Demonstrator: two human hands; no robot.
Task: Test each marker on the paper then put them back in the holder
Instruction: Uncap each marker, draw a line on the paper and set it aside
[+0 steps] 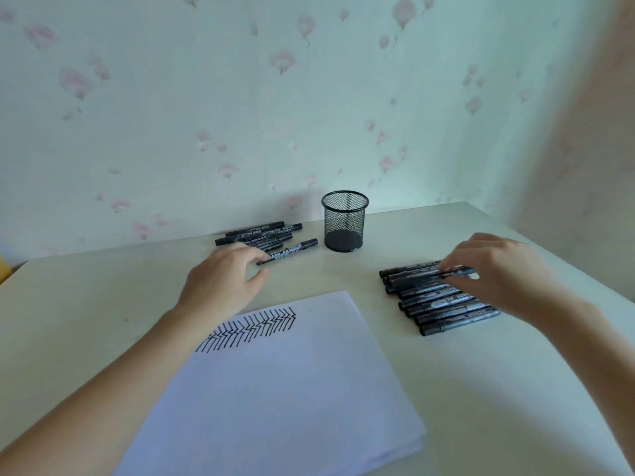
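A black mesh holder (pixel 344 221) stands upright near the wall, with no markers showing inside. Left of it lies a small pile of black markers (pixel 256 235). My left hand (pixel 223 280) hovers by the nearest marker (pixel 292 250) of that pile, fingers relaxed and fingertips touching its end. To the right lies a row of several black markers (pixel 436 304). My right hand (pixel 494 269) pinches the top marker (pixel 419 276) of that row between fingertips and thumb. A stack of white paper (pixel 275 389) lies in front, with rows of black strokes (pixel 251 329) near its top edge.
The pale table (pixel 481 389) meets a floral-papered wall at the back and ends in a corner edge at the far right. A yellow object (pixel 2 269) shows at the far left edge.
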